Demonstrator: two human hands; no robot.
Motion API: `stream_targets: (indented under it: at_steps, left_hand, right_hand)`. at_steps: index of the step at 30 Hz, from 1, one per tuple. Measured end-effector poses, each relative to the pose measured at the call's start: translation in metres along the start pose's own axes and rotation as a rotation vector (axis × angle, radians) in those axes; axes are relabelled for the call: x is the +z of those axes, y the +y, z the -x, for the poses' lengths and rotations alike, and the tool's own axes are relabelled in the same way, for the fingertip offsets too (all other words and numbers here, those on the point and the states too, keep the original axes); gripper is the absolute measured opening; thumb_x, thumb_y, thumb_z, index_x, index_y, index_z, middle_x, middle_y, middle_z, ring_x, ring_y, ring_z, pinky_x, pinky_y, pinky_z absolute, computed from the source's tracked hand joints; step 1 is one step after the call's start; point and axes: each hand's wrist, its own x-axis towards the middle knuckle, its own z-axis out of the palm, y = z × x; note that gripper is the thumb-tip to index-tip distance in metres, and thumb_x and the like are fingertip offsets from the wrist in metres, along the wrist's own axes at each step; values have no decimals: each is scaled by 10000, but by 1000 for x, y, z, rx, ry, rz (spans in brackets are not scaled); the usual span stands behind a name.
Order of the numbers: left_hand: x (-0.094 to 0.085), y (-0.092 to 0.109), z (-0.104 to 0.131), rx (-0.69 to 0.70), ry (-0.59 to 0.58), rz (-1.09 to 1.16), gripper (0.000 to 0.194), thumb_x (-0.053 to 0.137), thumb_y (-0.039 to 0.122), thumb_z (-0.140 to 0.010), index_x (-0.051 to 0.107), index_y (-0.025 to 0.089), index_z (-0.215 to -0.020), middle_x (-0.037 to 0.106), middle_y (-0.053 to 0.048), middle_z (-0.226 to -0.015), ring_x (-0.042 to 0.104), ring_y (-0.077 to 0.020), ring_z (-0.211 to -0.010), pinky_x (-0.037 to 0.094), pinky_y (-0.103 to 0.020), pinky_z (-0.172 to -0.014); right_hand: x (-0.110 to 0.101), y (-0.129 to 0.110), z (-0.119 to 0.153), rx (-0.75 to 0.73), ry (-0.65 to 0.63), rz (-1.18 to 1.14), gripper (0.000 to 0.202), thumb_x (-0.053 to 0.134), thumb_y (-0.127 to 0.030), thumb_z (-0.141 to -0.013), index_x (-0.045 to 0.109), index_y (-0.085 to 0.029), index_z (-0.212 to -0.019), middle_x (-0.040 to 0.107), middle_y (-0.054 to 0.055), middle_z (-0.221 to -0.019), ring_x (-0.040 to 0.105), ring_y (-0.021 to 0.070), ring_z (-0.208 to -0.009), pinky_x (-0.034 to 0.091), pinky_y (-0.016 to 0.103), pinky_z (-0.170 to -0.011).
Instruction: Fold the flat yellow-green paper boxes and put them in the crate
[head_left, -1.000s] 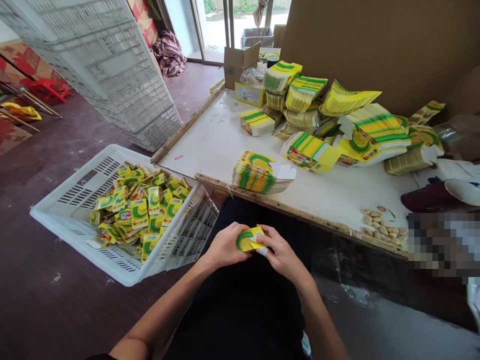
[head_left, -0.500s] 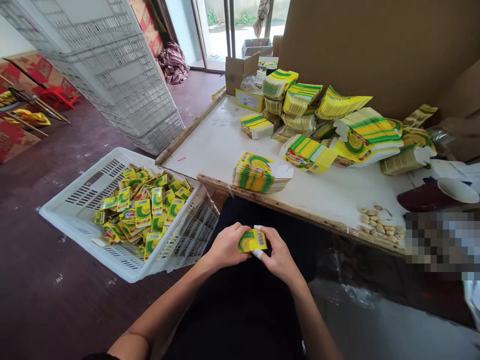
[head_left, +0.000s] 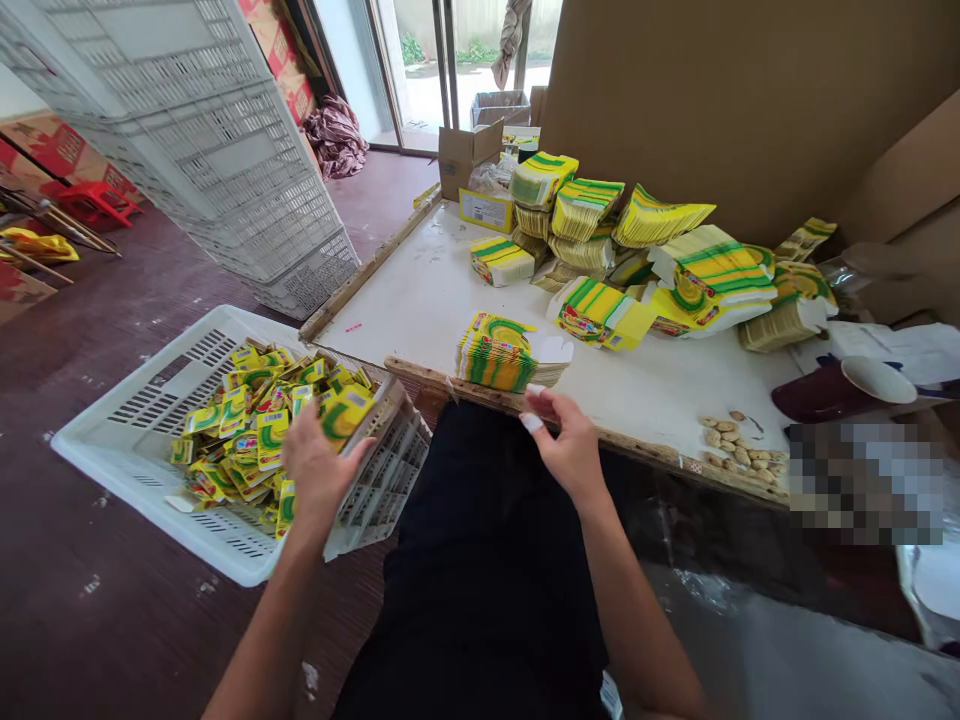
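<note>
Gaping: right fingers (head_left: 556, 404), empty; left fingers (head_left: 301, 432), hold unclear; box (head_left: 346, 413) slants lengthwise up-right.

There are two hands (head_left: 570, 445), one maroon cup (head_left: 814, 390), one stool (head_left: 97, 198), over ten peanuts (head_left: 727, 446) and dozens of cartons (head_left: 271, 438).

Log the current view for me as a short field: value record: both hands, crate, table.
Left hand: raised at the crate, blurred
Box at left hand: yellow-green box beside the thumb; whether gripped, unclear
Right hand: open, nothing visible in it, near the table edge
Crate: white, slotted, beside the table
Crate contents: jumbled yellow-green boxes
Table: white top, wooden edging
Nearest on table: stack of flat cartons
Table, right side: dark red cup
</note>
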Motion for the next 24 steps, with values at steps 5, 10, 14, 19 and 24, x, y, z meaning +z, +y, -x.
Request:
stream_targets:
  at_steps: [5, 10, 14, 19, 24]
  left_hand:
    - [-3, -18, 1, 5, -25, 54, 766, 703, 499, -694, 448, 126, -1312, 535, -212, -1293, 469, -412, -1251, 336, -609, -1068]
    - [27, 8, 34, 20, -284, 286, 561, 645, 463, -767, 523, 166, -1228, 599, -158, -1224, 563, -332, -1179, 454, -524, -1002]
    - [35, 31, 41, 66, -434, 403, 457, 630, 432, -791, 570, 200, -1180, 632, -111, -1184, 591, -292, -1143, 494, -474, -962]
    - [34, 49, 40, 115, -576, 540, 390, 648, 413, -788, 612, 229, -1130, 656, -90, -1140, 619, -270, -1084, 526, -433, -896]
    - [40, 68, 50, -33, -608, 948, 732, 742, 605, -661, 522, 238, -1255, 601, -139, -1261, 590, -310, -1150, 534, -447, -885]
  right_hand:
    - [7, 0, -72, -142, 52, 400, 287, 584, -163, -794, 627, -180, -1077, 674, 127, -1068, 610, 310, -1021, 477, 499, -945]
    - [15, 14, -92, -70, -50, 604, 330, 573, -63, -749, 614, -155, -1063, 662, 138, -990, 597, 317, -953, 470, 485, -890]
    - [12, 16, -90, -63, 12, 557, 401, 646, -92, -716, 549, -178, -1096, 614, 92, -969, 574, 289, -953, 474, 459, -897]
    - [8, 2, -82, -47, 108, 275, 512, 659, -159, -727, 424, -230, -1177, 543, 16, -912, 574, 213, -866, 527, 367, -775]
    - [22, -23, -30, 11, -82, -170, 533, 721, -338, -727, 419, -256, -1158, 506, -27, -837, 556, 144, -702, 501, 268, -615]
